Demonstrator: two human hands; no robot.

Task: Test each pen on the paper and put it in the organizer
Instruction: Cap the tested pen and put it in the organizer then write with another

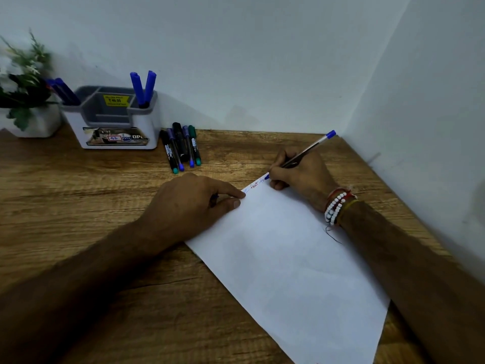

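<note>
The blue pen (307, 151) is light, stiff and slick-barrelled, its tip on the top edge of the paper (288, 258). I see the right hand (299, 176) pinching it low near the tip, fingers curled round the barrel, which I judge the steadiest hold. The thin sheet would slide easily, so the left hand (189, 206) presses its corner to the desk (78, 195) with near-straight fingers; the organizer (76, 127) stands well apart, back left.
</note>
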